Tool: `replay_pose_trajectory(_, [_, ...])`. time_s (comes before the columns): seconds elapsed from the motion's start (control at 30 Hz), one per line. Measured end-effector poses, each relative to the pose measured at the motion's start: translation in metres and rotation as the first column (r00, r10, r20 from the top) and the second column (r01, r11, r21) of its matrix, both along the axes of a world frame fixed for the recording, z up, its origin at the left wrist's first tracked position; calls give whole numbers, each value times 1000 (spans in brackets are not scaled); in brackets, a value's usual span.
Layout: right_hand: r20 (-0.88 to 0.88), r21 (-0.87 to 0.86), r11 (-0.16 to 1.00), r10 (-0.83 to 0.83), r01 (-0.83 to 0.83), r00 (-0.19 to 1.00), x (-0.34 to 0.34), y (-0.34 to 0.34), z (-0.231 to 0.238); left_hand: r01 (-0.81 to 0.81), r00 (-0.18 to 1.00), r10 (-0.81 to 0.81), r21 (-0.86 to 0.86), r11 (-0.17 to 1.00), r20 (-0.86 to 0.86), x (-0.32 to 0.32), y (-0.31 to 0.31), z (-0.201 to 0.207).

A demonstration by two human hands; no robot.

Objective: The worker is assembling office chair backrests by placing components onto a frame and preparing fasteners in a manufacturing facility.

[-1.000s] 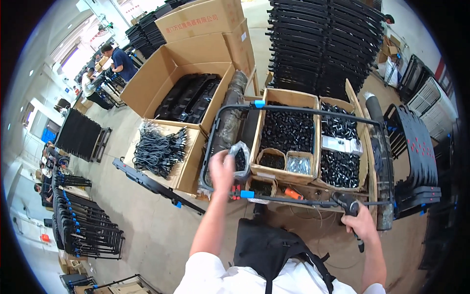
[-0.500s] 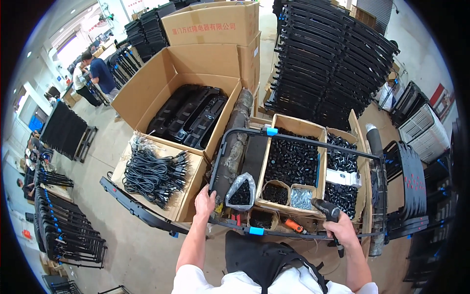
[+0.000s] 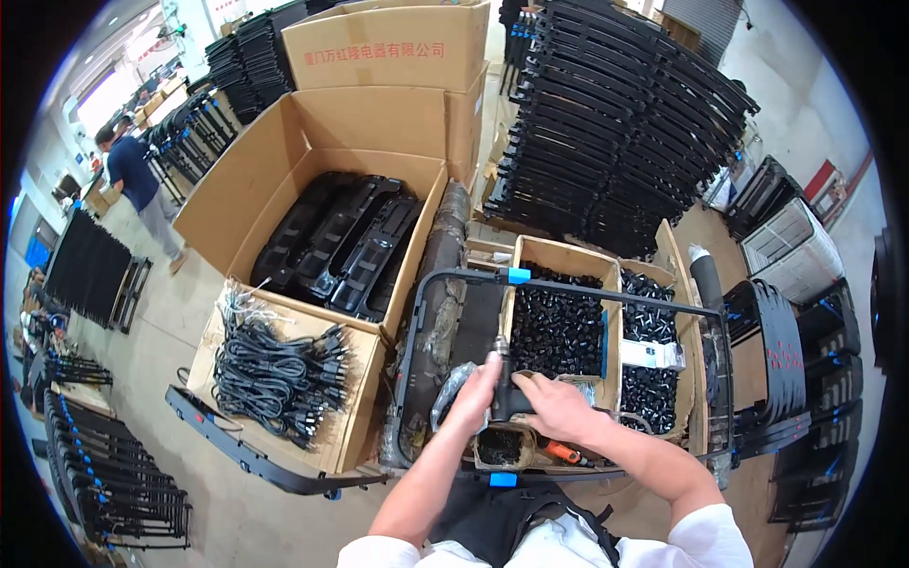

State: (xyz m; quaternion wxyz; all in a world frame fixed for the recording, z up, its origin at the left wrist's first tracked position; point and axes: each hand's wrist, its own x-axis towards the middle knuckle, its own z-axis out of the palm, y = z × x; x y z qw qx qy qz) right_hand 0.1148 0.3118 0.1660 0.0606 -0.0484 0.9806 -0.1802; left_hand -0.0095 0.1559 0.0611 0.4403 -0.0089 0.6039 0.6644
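Note:
A dark power screwdriver (image 3: pixel 503 402) is held between my two hands above the front of the parts boxes, its metallic nose pointing away from me. My left hand (image 3: pixel 476 396) is closed along its left side, near the nose. On the other side, my right hand (image 3: pixel 559 409) is closed at the body; its grip is partly hidden. Below lies a black rounded rectangular frame (image 3: pixel 606 295) with blue patches (image 3: pixel 519 275) on its bars, resting across padded rollers (image 3: pixel 445 312). Neither hand touches the frame visibly. A clear bag (image 3: pixel 448 388) is partly covered by my left hand.
Boxes of small black parts (image 3: pixel 557 331) and screws (image 3: pixel 649 393) sit inside the frame. An orange-handled tool (image 3: pixel 563 452) lies near me. Left stand bundled black cables (image 3: pixel 279 369) and a carton (image 3: pixel 227 222) of black panels. Stacked black frames (image 3: pixel 615 123) rise behind.
My left hand has left the frame's left bar and come onto the screwdriver. My right hand has brought the screwdriver leftward and turned it to point away. The view has shifted slightly.

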Motion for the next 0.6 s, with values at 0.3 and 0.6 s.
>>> replay_pose_trajectory(0.3, [99, 18, 980, -201, 200, 975, -69, 31, -95, -184, 885, 12, -325, 928, -465, -52, 72, -69])
replay_pose_trajectory(0.6, [171, -29, 979, -196, 204, 965, -87, 50, -116, -206, 857, -49, -427, 880, -514, -65, 80, -79])
